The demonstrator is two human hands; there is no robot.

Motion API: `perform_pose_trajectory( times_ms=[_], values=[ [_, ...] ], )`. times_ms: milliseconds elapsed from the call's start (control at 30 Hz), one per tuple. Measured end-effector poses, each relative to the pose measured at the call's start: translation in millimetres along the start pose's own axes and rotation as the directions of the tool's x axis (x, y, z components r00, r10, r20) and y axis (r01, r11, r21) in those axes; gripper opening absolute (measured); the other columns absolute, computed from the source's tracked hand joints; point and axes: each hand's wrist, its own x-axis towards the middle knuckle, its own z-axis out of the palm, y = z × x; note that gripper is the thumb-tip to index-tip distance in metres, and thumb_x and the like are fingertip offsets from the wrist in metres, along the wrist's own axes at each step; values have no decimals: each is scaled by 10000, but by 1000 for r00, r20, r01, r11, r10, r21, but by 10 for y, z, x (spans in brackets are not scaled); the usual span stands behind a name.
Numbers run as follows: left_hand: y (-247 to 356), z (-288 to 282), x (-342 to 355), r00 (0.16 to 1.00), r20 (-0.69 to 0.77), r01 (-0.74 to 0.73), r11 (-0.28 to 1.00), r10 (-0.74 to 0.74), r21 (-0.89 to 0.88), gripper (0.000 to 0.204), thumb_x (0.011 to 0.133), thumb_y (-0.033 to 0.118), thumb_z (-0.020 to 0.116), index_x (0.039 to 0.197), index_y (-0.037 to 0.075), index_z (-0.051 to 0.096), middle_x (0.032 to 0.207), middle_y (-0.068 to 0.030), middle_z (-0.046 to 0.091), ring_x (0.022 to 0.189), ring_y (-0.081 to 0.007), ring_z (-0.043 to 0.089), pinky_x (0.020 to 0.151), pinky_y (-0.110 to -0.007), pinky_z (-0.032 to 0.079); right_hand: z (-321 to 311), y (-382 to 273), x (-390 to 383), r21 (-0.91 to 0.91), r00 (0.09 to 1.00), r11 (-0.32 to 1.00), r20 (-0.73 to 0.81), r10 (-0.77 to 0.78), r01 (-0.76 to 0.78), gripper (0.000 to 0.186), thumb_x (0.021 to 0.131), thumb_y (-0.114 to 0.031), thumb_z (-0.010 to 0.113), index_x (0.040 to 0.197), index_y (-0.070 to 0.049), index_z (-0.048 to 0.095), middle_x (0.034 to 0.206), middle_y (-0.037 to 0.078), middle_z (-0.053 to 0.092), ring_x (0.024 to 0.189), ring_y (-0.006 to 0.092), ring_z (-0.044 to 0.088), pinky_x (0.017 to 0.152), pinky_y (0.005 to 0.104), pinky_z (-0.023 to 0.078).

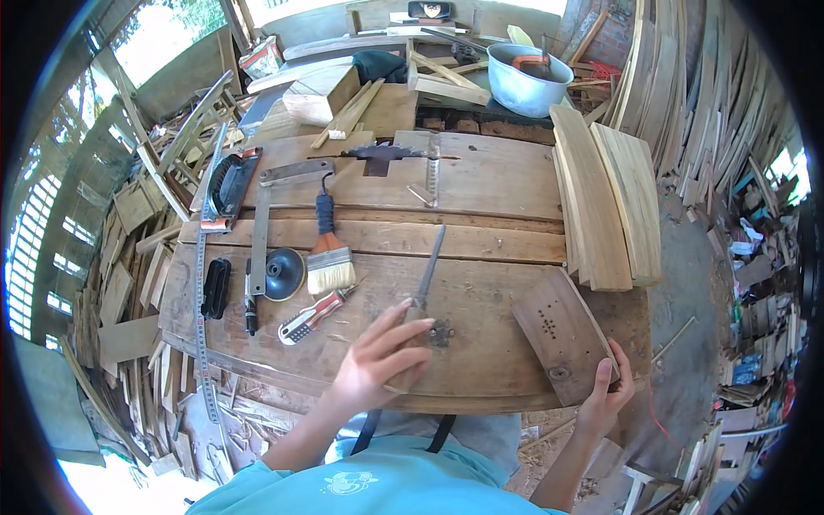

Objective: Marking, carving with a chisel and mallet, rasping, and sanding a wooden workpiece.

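My left hand (384,359) is over a slim tapered file (432,262), its fingers loosely bent around the handle, which they mostly hide. The dark blade points away from me across the wooden bench. At the right, my right hand (608,386) grips the near right edge of a brown wooden block (558,336), thumb on top. A cluster of small dark holes and a knot mark the block's face. Left of the file lie a utility knife (316,317) with a red and white handle and a paintbrush (329,257) with cord-wrapped handle.
A round black disc (284,275), black marker (250,300), metal square (262,232), hand sander (232,189) and tape measure blade (202,326) lie at the left. A saw blade (382,152) protrudes from the bench. Boards (592,197) are stacked right; a metal pot (530,81) stands behind.
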Motion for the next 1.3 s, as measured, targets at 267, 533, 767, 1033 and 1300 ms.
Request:
perform_pose_trajectory(
  times_ms=[267,533,767,1033,1300],
  values=[
    [20,-102,1,983,185,-13,999,6,38,361,794,253,846,1109,158,699,1458,-100,563,1414,-440,457,1105,-537,471,374,-450,183,-109,970,966,83,-227,235,402,972,-267,712,1203,61,683,1140,100,704,1051,175,639,966,304,479],
    [2,-95,-31,968,251,2,1000,-4,11,383,817,316,823,1145,165,696,1525,-94,502,1465,-425,390,1171,-558,395,695,-526,403,-30,966,970,103,-238,242,373,958,-225,722,1203,52,675,1104,94,699,1008,156,634,934,291,484],
    [40,-125,13,952,304,27,1000,-27,2,415,836,380,791,1163,151,677,1550,-94,472,1488,-406,359,1185,-548,367,868,-521,612,123,988,986,98,-121,109,364,961,-263,704,1168,37,703,1087,56,703,988,124,618,899,249,454],
    [-9,-121,34,983,173,90,984,-63,-152,536,731,290,854,1208,98,702,1478,-218,524,1415,-460,460,1121,-552,429,1254,-657,881,134,926,980,331,-185,147,299,926,-187,739,1170,-18,706,1041,3,696,744,30,561,631,193,412],
    [-31,-70,-157,954,-140,248,959,-267,-141,256,770,91,786,992,8,690,1048,-176,678,941,-350,676,821,-404,549,1659,-657,901,276,818,959,564,-109,-63,332,944,-197,761,1207,-22,659,797,-20,666,646,1,522,568,192,361]
  ],
)
